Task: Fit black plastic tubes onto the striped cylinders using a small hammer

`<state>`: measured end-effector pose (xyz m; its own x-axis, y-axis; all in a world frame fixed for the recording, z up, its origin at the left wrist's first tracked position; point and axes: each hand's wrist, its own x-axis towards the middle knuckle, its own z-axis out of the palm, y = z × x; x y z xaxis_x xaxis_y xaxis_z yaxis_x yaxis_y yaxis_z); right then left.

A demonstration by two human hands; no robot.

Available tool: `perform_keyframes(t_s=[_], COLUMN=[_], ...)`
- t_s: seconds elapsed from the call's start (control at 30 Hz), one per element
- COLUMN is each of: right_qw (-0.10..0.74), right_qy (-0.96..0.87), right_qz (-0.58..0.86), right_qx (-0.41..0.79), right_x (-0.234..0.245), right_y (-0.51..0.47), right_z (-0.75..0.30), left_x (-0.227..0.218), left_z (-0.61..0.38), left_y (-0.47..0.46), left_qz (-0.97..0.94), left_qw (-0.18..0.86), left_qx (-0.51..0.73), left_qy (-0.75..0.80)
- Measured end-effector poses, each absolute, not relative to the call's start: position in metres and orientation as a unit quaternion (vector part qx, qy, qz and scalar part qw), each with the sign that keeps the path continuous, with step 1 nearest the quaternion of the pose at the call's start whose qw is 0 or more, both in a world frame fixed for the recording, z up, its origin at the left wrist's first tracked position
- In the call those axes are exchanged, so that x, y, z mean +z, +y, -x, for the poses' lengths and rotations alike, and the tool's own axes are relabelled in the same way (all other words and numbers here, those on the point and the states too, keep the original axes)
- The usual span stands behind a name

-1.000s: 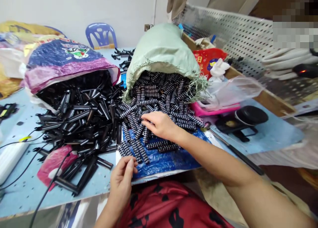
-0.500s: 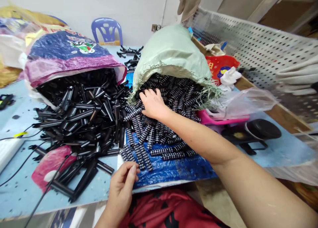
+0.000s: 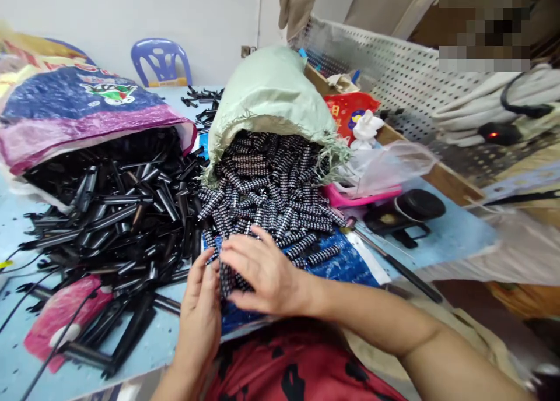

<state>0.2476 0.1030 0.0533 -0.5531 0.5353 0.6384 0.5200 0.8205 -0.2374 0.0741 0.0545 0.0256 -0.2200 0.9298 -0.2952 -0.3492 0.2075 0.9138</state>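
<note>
A heap of small black strips with white dots (image 3: 271, 197) spills from a pale green woven sack (image 3: 271, 92) onto a blue plastic sheet (image 3: 345, 267). My right hand (image 3: 262, 270) lies over the near edge of the heap, fingers spread and bent, gathering several strips. My left hand (image 3: 201, 310) stands on edge just to the left, fingers straight, pressing against the same bunch of strips (image 3: 227, 278) caught between both hands near the table's front edge.
Long black plastic bars (image 3: 126, 214) pour from a purple and blue sack (image 3: 83, 109) at left. Cables (image 3: 26, 313) cross the blue table. A pink tray (image 3: 350, 198), clear bag, black round device (image 3: 415, 206) and perforated white panel (image 3: 394, 69) are at right. A blue chair (image 3: 161, 60) stands behind.
My right hand has come back from deep in the heap by the sack mouth to the front edge, dragging strips with it. My left hand has risen to meet it.
</note>
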Motion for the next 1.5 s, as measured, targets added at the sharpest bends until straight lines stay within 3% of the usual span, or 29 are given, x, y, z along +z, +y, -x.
perform_keyframes(t_s=[0.17, 0.23, 0.3, 0.37, 0.43, 0.53, 0.8, 0.87, 0.97, 1.03, 1.1, 1.23, 1.5], right_qw=[0.394, 0.413, 0.442, 0.454, 0.371, 0.237, 0.196, 0.234, 0.398, 0.516, 0.57, 0.58, 0.565], right_qy=[-0.867, -0.855, -0.795, -0.668, -0.623, -0.695, -0.741, -0.735, -0.67, -0.563, -0.404, -0.212, -0.215], right_qz=[0.292, 0.287, 0.386, 0.581, 0.688, 0.679, 0.642, 0.635, 0.614, 0.579, 0.505, 0.384, 0.355], right_qx=[0.086, 0.128, 0.154, 0.099, 0.019, -0.007, 0.032, 0.041, 0.123, 0.287, 0.506, 0.686, 0.713], right_x=[0.032, 0.024, 0.017, 0.011, 0.005, -0.008, -0.027, -0.024, -0.015, -0.009, -0.004, -0.003, -0.007], right_y=[0.06, 0.054, 0.045, 0.036, 0.033, 0.044, 0.086, 0.081, 0.066, 0.053, 0.042, 0.029, 0.026], right_z=[-0.274, -0.314, -0.365, -0.415, -0.454, -0.479, -0.475, -0.478, -0.465, -0.438, -0.401, -0.342, -0.33], left_x=[0.039, 0.04, 0.04, 0.039, 0.04, 0.045, 0.045, 0.039, 0.033, 0.031, 0.031, 0.031, 0.024], left_z=[-0.103, -0.103, -0.1, -0.1, -0.106, -0.125, -0.153, -0.153, -0.157, -0.163, -0.169, -0.175, -0.168], left_y=[0.054, 0.052, 0.054, 0.056, 0.058, 0.059, 0.051, 0.048, 0.047, 0.047, 0.047, 0.045, 0.042], left_qz=[-0.254, -0.264, -0.273, -0.278, -0.279, -0.271, -0.281, -0.297, -0.323, -0.337, -0.351, -0.377, -0.391], left_qw=[0.679, 0.679, 0.651, 0.643, 0.654, 0.66, 0.702, 0.709, 0.728, 0.745, 0.759, 0.767, 0.736], left_qx=[0.485, 0.474, 0.492, 0.496, 0.477, 0.451, 0.379, 0.373, 0.358, 0.336, 0.313, 0.293, 0.319], left_qy=[0.49, 0.495, 0.509, 0.514, 0.516, 0.536, 0.534, 0.52, 0.488, 0.467, 0.45, 0.428, 0.452])
